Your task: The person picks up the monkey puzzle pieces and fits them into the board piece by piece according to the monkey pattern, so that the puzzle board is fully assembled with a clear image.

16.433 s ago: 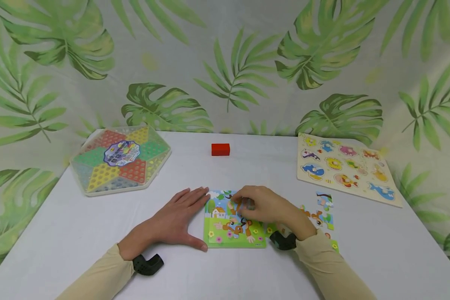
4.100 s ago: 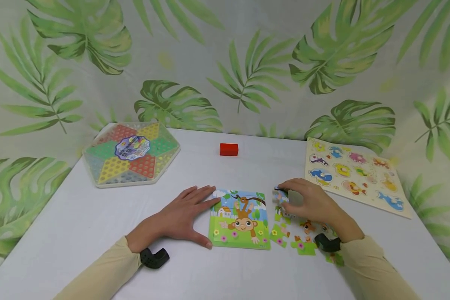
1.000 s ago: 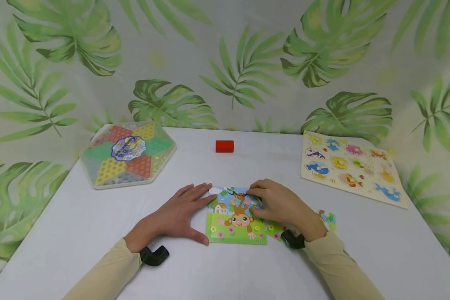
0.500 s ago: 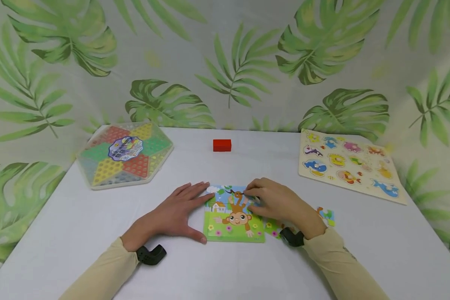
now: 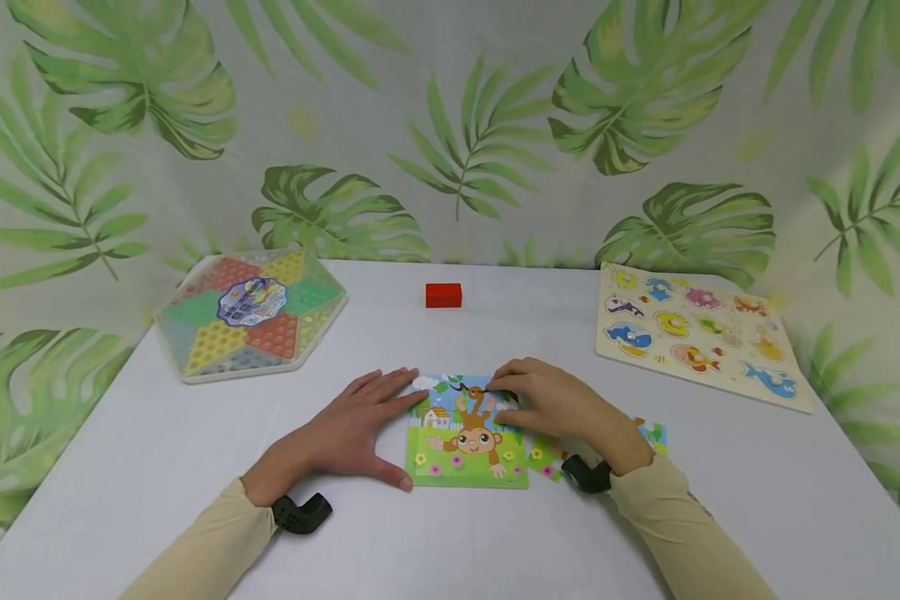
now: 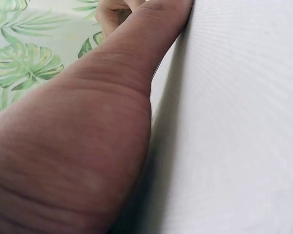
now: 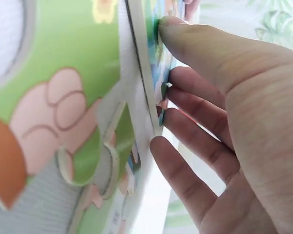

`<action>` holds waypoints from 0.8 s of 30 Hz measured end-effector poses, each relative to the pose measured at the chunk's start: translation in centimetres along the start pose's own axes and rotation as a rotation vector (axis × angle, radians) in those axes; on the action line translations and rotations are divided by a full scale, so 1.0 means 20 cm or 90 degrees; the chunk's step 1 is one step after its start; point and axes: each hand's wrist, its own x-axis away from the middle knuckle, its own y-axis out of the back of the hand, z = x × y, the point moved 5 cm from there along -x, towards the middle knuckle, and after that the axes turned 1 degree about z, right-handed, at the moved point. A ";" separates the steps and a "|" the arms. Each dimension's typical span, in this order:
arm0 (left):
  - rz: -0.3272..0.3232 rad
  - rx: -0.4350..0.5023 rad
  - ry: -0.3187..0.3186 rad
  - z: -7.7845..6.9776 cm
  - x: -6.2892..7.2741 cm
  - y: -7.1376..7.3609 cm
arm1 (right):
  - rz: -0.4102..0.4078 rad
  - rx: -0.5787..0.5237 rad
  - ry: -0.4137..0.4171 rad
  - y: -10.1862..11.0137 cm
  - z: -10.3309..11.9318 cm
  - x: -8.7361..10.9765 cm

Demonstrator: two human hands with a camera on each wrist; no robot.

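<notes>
A square jigsaw puzzle (image 5: 461, 467) with a monkey, a house and flowers lies in front of me. Spread out flat, my left hand (image 5: 352, 429) rests at its left side, fingertips and thumb along the edge. My right hand (image 5: 551, 404) is over the puzzle's upper right part and covers it. In the right wrist view, the right thumb (image 7: 185, 36) and fingers (image 7: 185, 175) touch the puzzle near its edge, thumb and fingers apart, no piece showing between them. Loose jigsaw pieces (image 5: 546, 460) lie right of the puzzle, partly hidden under the right wrist.
At the back left lies a hexagonal Chinese checkers board (image 5: 217, 346) in a clear case. A red block (image 5: 443, 296) stands at the back middle. A wooden peg puzzle (image 5: 645, 358) with sea animals lies at the back right, before a leaf-print cloth (image 5: 495, 233).
The monkey picture has filled in since the oldest frame. My right hand took a piece from the right, moved left over the puzzle's upper right and stays there. The left hand stays put.
</notes>
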 end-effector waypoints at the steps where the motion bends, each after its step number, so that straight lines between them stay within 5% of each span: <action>1: 0.000 -0.001 0.002 0.00 0.00 0.00 | 0.003 -0.003 0.004 0.00 0.00 0.00; 13: 0.009 0.007 0.002 -0.01 0.00 0.00 | -0.026 -0.116 0.015 0.09 -0.04 0.06; 24: 0.003 0.005 0.006 0.01 0.01 0.00 | 0.019 -0.105 -0.042 0.12 -0.08 0.18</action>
